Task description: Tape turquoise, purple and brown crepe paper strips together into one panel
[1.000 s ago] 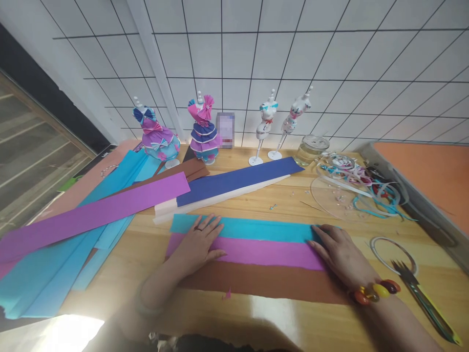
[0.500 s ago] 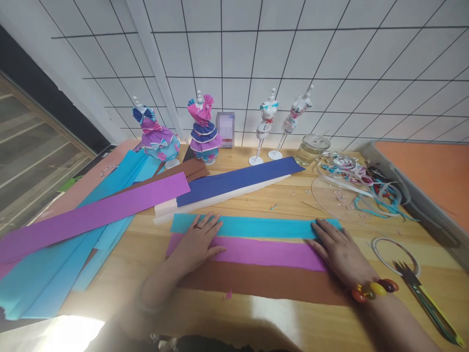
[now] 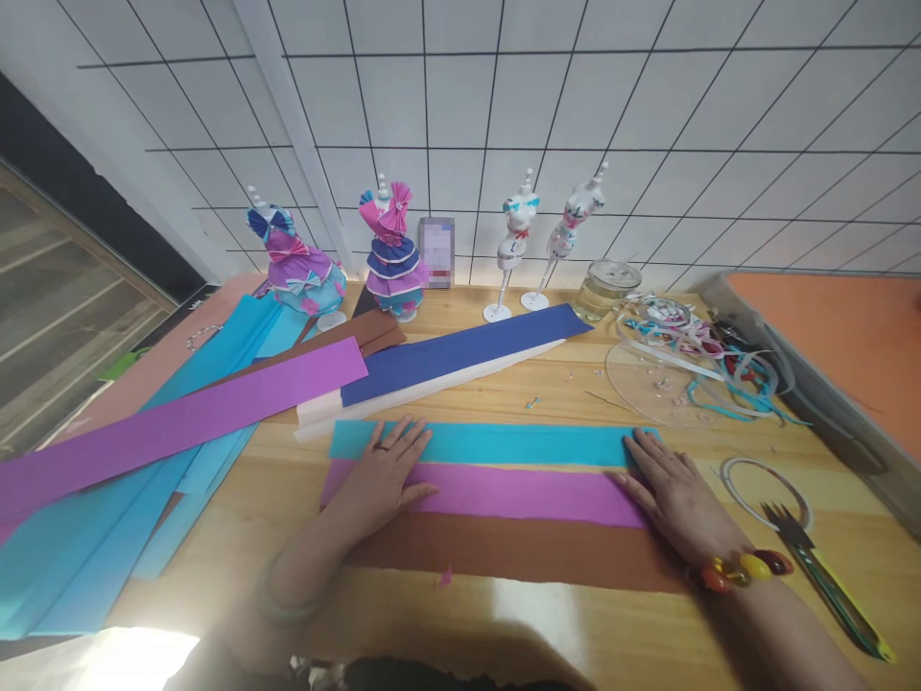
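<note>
Three paper strips lie stacked in steps on the wooden table (image 3: 504, 633): a turquoise strip (image 3: 504, 443) farthest, a magenta strip (image 3: 518, 491) in the middle, a brown strip (image 3: 518, 552) nearest me. My left hand (image 3: 385, 470) rests flat with fingers spread on the left end of the turquoise and magenta strips. My right hand (image 3: 673, 489) lies flat on their right end, fingers stretched out. A beaded bracelet (image 3: 748, 568) is on my right wrist.
Long purple (image 3: 179, 417), blue (image 3: 107, 537), navy (image 3: 460, 350) and white paper sheets lie at left and behind. Two dressed mannequins (image 3: 392, 254) and two bare ones (image 3: 514, 245) stand by the tiled wall. A glass jar (image 3: 604, 288), ribbon scraps on a clear plate (image 3: 669, 384), a tape ring (image 3: 763, 489) and a cutter (image 3: 827, 585) sit at right.
Both hands stay flat on the strips; my right hand has slid slightly along the right end. The view has shifted a little.
</note>
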The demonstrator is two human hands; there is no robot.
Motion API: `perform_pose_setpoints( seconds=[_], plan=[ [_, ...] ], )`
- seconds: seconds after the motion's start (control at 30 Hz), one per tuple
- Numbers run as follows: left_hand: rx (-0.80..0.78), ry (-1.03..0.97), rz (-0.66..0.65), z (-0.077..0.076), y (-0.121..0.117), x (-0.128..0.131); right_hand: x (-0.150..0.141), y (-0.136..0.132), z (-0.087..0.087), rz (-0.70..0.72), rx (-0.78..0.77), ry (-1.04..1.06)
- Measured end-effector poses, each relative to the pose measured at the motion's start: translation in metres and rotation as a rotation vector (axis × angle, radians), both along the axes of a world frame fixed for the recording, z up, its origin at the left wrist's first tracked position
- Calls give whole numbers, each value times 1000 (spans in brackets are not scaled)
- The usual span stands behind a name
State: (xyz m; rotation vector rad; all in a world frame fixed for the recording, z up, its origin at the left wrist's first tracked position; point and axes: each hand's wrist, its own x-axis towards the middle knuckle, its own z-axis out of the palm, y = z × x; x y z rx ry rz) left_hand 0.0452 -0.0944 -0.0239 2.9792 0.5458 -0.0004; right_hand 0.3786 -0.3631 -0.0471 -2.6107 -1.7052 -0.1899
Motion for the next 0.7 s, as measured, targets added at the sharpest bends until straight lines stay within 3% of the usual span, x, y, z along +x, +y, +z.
perform_pose_setpoints(
  seconds=[0.3,0.7],
  plan=[
    [-15,59,17,5,-2,1,5,4,0,-41,-58,-33],
    [-46,1,99,7,-5,-8,21,-12,-34,3,-11,1]
  ],
)
